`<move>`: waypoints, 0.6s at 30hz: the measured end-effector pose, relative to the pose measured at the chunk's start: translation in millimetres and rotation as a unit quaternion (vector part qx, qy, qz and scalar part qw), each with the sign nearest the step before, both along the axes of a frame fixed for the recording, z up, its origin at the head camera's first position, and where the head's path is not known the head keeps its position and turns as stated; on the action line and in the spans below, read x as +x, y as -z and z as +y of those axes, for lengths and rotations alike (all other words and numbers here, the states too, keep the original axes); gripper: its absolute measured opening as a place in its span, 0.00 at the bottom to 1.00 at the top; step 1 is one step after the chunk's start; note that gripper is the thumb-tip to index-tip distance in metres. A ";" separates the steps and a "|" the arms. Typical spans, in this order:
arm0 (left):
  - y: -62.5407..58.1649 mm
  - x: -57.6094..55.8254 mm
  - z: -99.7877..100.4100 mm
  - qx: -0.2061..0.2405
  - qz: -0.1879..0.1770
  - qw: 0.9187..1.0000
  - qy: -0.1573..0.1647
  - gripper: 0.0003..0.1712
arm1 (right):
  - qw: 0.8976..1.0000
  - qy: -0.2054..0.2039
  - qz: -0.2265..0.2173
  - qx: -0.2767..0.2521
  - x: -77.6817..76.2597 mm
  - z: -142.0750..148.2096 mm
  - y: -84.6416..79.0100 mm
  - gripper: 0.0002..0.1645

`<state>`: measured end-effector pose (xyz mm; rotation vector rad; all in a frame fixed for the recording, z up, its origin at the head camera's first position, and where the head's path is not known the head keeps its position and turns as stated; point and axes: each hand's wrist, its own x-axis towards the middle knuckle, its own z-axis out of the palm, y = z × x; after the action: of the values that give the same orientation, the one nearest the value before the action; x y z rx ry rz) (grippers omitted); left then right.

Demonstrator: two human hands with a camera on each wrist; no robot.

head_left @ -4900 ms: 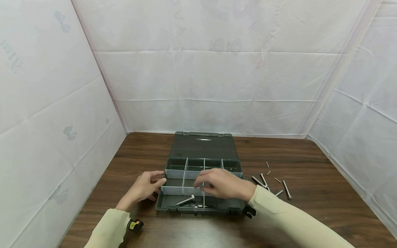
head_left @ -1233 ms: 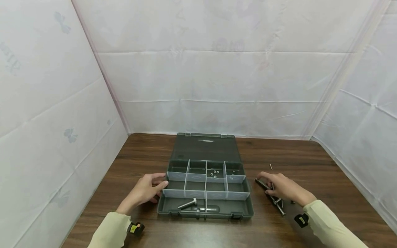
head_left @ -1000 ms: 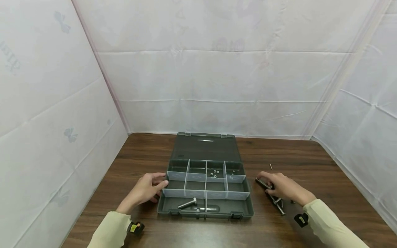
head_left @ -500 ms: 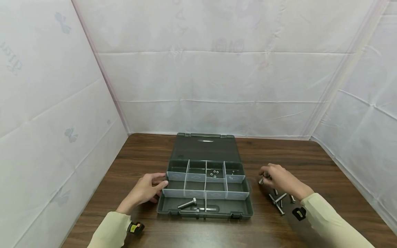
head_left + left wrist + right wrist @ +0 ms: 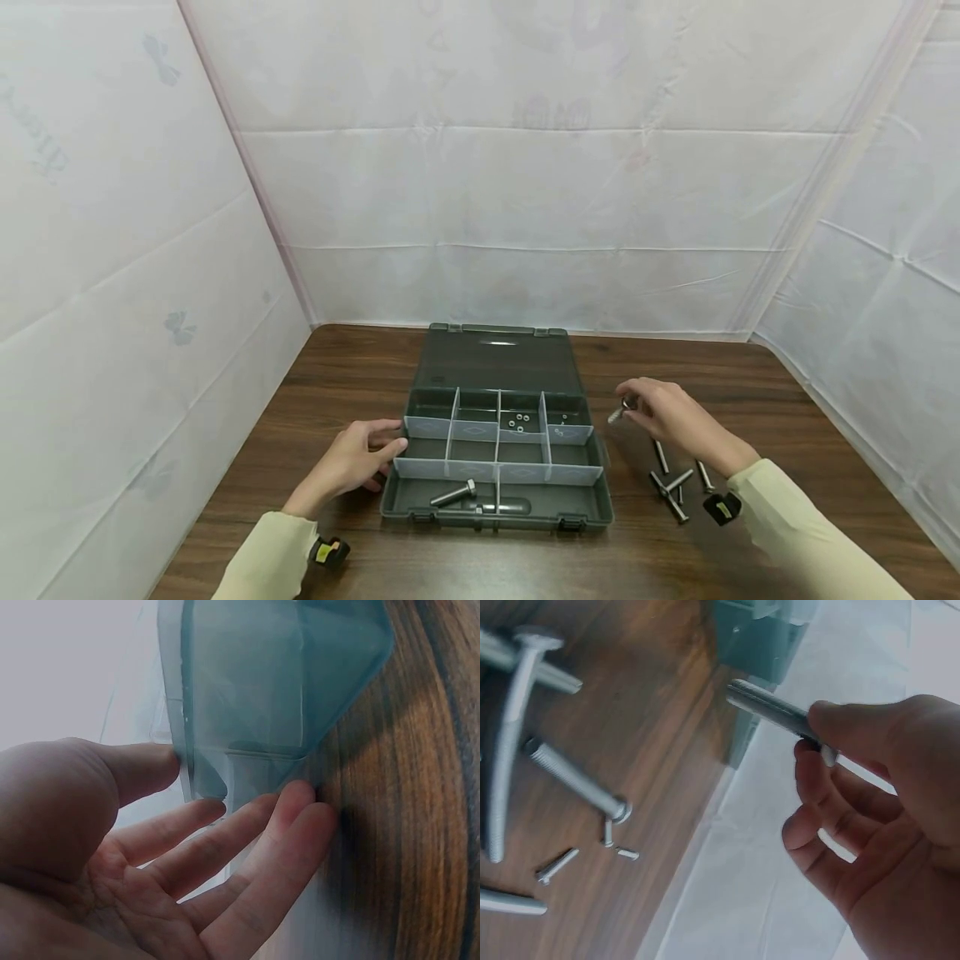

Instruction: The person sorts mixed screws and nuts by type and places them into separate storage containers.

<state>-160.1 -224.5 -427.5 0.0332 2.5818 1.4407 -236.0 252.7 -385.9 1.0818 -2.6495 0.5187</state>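
Note:
My right hand (image 5: 675, 419) holds a thick metal bolt (image 5: 769, 707) between thumb and fingers, raised just right of the box, threaded end pointing out toward it. A dark, see-through compartment box (image 5: 555, 497) stands with its lid laid back. At its left edge is my left hand (image 5: 345, 457), thumb at the rim and nearly straight fingers against the outer side wall, as the left wrist view shows. In the box's front left compartment lie a hex bolt (image 5: 453, 494) and another long one, partly behind the front wall. Small nuts (image 5: 520, 418) sit in a back compartment.
Several bolts (image 5: 675, 506) lie loose and crossed on the wooden table (image 5: 360, 358), right of the box. Tiny screws (image 5: 557, 865) lie beside them in the right wrist view. White cloth walls (image 5: 465, 183) enclose the back and both sides.
The right hand was over the box, then reached to the loose bolts. It has since picked up a thick bolt and moved away from them, back and slightly left. The left hand stays put.

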 end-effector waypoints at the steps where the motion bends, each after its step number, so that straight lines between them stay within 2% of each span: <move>1: 0.0 0.1 -0.1 0.000 0.000 1.000 0.000 0.27 | 1.000 -0.003 0.008 -0.007 -0.2 -1.2 -1.1 0.17; 7: -0.1 0.6 0.0 -0.002 0.001 1.000 0.000 0.27 | 0.998 -0.034 0.045 -0.024 -0.4 -9.4 -7.2 0.15; 14: -0.5 1.0 0.6 -0.003 0.003 1.000 -0.001 0.27 | 0.997 -0.059 0.026 -0.038 1.4 -27.0 -15.4 0.16; 18: -0.8 1.0 1.0 -0.005 0.003 1.000 -0.001 0.27 | 0.997 -0.070 0.027 -0.024 3.5 -40.8 -19.8 0.17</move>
<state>-159.1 -223.5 -426.7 0.0331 2.5940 1.4319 -232.4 211.9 -366.1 1.2549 -2.5150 0.5677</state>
